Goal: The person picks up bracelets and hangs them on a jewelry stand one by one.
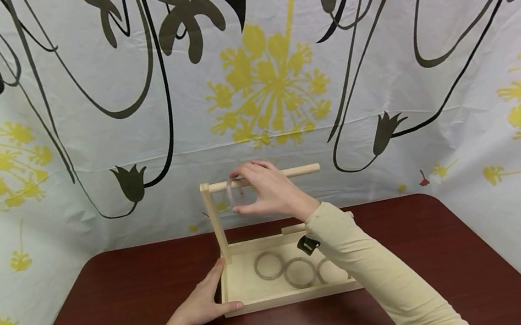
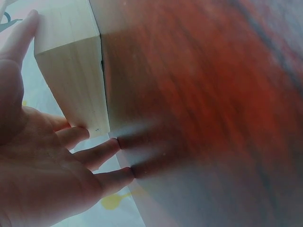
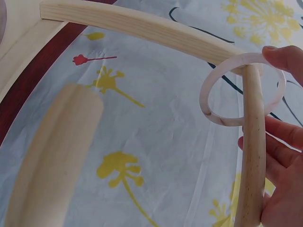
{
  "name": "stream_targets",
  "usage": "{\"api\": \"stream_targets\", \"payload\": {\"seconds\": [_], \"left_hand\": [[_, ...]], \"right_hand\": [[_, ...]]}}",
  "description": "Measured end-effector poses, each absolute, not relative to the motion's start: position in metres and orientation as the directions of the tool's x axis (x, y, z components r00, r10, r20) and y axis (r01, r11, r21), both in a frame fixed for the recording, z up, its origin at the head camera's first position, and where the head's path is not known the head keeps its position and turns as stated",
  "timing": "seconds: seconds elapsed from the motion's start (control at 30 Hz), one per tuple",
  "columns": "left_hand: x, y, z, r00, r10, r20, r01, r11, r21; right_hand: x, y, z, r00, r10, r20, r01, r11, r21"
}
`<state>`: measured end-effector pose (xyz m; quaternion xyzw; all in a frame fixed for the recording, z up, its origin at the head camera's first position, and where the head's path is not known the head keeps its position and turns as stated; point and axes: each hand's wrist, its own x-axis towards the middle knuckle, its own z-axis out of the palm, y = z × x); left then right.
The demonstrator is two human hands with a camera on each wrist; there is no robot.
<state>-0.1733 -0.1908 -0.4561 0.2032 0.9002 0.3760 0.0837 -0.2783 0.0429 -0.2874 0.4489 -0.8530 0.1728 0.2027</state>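
My right hand [image 1: 272,191] pinches a pale, translucent ring [image 3: 204,94] between thumb and fingers. This ring encircles a horizontal wooden rod [image 1: 301,170], near where the rod meets its upright post [image 1: 216,221]. In the right wrist view, the right hand [image 3: 286,156] lies close beside the rod. My left hand [image 1: 204,298] presses against the left end of a wooden tray [image 1: 299,296], its thumb at the front wall. The left wrist view shows the left hand [image 2: 57,165] with spread, mostly straight fingers around that tray end. Three more rings, including one [image 1: 255,267] at left, lie inside the tray.
A shorter wooden rod [image 1: 294,229] shows at the tray's back right, partly behind my right sleeve [image 1: 385,267]. The dark red table [image 1: 148,289] carries the tray. Behind it hangs a white cloth [image 1: 275,121] with printed flowers.
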Motion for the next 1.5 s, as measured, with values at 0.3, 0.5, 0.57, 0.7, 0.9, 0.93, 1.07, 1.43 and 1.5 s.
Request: {"api": "stream_targets", "payload": {"seconds": [0.3, 0.5, 0.57, 0.7, 0.9, 0.93, 1.07, 1.43, 1.5], "left_hand": [[-0.175, -0.191, -0.458, -0.905, 0.426, 0.0, 0.299, 0.636, 0.711], [-0.174, -0.191, -0.456, -0.904, 0.428, 0.001, 0.304, 0.639, 0.707], [-0.174, -0.191, -0.456, -0.904, 0.428, 0.002, 0.304, 0.639, 0.707], [-0.174, -0.192, -0.456, -0.903, 0.429, 0.003, 0.306, 0.639, 0.705], [-0.174, -0.192, -0.455, -0.906, 0.423, 0.0, 0.301, 0.647, 0.701], [-0.174, -0.192, -0.455, -0.906, 0.422, -0.002, 0.3, 0.647, 0.701], [-0.175, -0.193, -0.456, -0.906, 0.423, 0.002, 0.303, 0.645, 0.701], [-0.174, -0.191, -0.455, -0.905, 0.426, -0.013, 0.289, 0.636, 0.715], [-0.173, -0.192, -0.455, -0.905, 0.425, -0.013, 0.288, 0.636, 0.716]], "right_hand": [[-0.278, 0.037, -0.288, -0.511, -0.69, 0.512, -0.83, 0.551, -0.086], [-0.278, 0.036, -0.289, -0.507, -0.684, 0.524, -0.825, 0.562, -0.063], [-0.278, 0.036, -0.289, -0.502, -0.683, 0.53, -0.824, 0.563, -0.056], [-0.278, 0.035, -0.289, -0.5, -0.682, 0.534, -0.821, 0.569, -0.044], [-0.277, 0.035, -0.289, -0.495, -0.682, 0.538, -0.82, 0.572, -0.03], [-0.277, 0.035, -0.289, -0.494, -0.682, 0.539, -0.821, 0.57, -0.031], [-0.278, 0.037, -0.289, -0.484, -0.682, 0.548, -0.831, 0.554, -0.044], [-0.267, 0.049, -0.289, -0.414, -0.652, 0.636, -0.895, 0.421, -0.151], [-0.264, 0.05, -0.289, -0.391, -0.644, 0.658, -0.907, 0.39, -0.157]]}}
